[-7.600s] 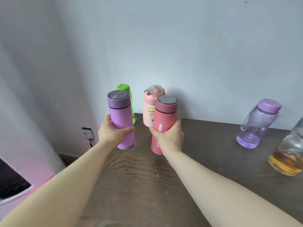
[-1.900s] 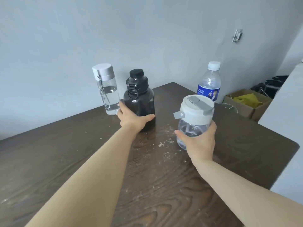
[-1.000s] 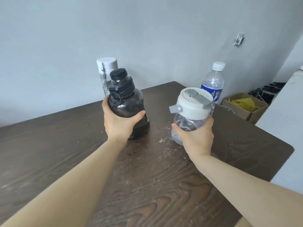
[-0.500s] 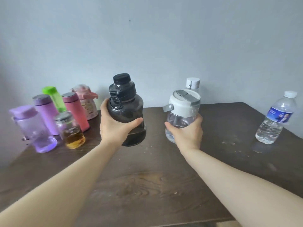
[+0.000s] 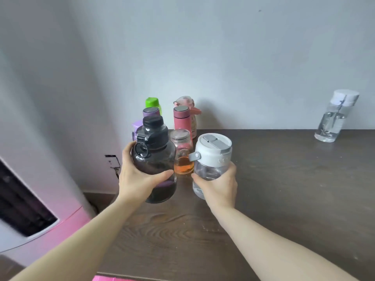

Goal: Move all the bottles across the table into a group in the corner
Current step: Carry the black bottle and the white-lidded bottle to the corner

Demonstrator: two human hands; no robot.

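My left hand [image 5: 136, 179] grips a dark smoky bottle [image 5: 155, 157] with a black cap, held just above the table's left edge. My right hand [image 5: 218, 185] grips a clear bottle with a white lid [image 5: 213, 159] beside it. Behind them in the far left corner stands the group: a glass jar with amber liquid [image 5: 182, 153], a pink flask [image 5: 181, 120], a purple flask [image 5: 150, 112], a green-capped bottle [image 5: 152, 103], a pink cartoon bottle [image 5: 189, 106] and a purple-lidded bottle [image 5: 136, 126], partly hidden. A clear white-capped bottle [image 5: 332, 118] stands alone at the far right.
The dark wooden table [image 5: 284, 179] meets the grey wall at the back. A pink and white appliance [image 5: 30, 209] stands on the floor left of the table. A damaged wall socket [image 5: 112, 162] shows below the table's left corner.
Both hands have carried their bottles leftward to the corner group, which now sits right behind them. The plastic water bottle has left the view on the right.
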